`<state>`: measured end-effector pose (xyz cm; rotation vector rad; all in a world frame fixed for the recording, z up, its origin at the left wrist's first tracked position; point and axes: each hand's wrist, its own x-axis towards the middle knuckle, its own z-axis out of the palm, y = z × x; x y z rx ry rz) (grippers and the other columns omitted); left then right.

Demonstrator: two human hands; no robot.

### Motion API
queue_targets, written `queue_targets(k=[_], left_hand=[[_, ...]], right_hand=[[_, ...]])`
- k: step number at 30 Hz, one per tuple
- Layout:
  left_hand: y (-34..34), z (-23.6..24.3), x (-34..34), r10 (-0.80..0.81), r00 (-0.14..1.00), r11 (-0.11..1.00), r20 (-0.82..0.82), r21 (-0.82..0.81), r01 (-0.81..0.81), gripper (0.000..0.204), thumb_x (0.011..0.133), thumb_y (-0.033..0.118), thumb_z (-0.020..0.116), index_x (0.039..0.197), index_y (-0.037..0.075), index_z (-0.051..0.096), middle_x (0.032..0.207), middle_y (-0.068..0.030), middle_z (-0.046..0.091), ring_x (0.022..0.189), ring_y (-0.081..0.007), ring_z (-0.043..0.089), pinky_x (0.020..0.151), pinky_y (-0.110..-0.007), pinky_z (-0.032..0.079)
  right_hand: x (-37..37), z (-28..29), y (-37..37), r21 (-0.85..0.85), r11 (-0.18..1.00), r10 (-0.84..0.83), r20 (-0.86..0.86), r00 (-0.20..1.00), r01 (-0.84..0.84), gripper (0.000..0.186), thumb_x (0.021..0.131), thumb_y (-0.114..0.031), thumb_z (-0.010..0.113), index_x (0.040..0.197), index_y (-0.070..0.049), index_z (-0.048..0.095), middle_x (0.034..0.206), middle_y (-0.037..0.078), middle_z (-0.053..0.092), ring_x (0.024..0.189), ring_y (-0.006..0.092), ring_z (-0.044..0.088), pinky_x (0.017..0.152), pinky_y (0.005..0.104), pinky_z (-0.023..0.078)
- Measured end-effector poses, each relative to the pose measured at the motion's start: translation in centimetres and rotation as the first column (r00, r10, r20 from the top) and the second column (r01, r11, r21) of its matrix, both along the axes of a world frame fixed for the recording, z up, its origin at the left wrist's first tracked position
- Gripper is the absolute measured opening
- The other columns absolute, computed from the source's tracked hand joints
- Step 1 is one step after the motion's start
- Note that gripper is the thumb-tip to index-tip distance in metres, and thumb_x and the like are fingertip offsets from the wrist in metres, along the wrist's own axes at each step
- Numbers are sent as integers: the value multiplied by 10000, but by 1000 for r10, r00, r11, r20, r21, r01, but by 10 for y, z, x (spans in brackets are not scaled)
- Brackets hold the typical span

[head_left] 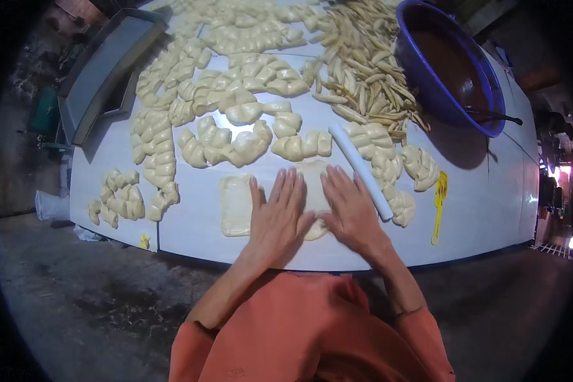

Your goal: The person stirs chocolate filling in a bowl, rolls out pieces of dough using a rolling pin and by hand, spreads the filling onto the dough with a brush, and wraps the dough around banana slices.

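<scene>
My left hand [277, 213] lies flat with its fingers stretched out, palm down on pale flattened dough. Beside it my right hand [350, 213] presses flat too, its thumb close to the left thumb. Between and above the fingers shows a dough sheet [313, 170], partly hidden by both hands. A second, squarish dough sheet [235, 207] lies left of my left hand, with its right edge covered. Just right of my right hand rests a slanted white rolling pin [358, 167], against lumps of dough [401, 207].
Rows of cut dough pieces [251, 73] cover the table's left and far side. Peeled bananas [369, 70] are heaped at the back, beside a blue basin [498, 105] of brown contents. A yellow utensil [437, 213] lies right; a metal tray [108, 73] stands far left.
</scene>
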<state>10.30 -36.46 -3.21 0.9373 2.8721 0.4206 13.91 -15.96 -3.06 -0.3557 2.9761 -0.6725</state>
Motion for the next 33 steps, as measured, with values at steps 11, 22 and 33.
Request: queue_targets(k=[11, 22, 33], left_hand=[[-33, 5, 64, -136, 969, 990, 208, 2, 139, 885, 917, 604, 580, 1521, -10, 377, 1605, -213, 352, 1512, -337, 311, 1149, -735, 139], [-95, 3, 6, 64, 993, 998, 94, -36, -61, 739, 998, 439, 561, 1544, -8, 344, 1614, -210, 346, 1511, -357, 309, 1172, -685, 179], [-121, -11, -28, 97, 992, 989, 79, -121, -87, 875, 977, 642, 452, 1586, 34, 295, 1654, -161, 289, 1547, -305, 237, 1192, -699, 61]], right_hand=[[83, -3, 9, 97, 976, 186, 80, 979, -193, 760, 919, -582, 583, 1466, -60, 504, 1543, 138, 476, 1470, 274, 399, 1178, 701, 174], [7, 6, -60, -62, 980, 189, -35, 981, -191, 715, 963, -477, 588, 1471, 8, 456, 1571, 198, 408, 1482, 357, 346, 1200, 659, 142], [-48, -17, -99, 52, 964, 263, -68, 962, -260, 818, 981, -631, 452, 1518, -15, 419, 1599, 188, 381, 1505, 315, 326, 1196, 689, 96]])
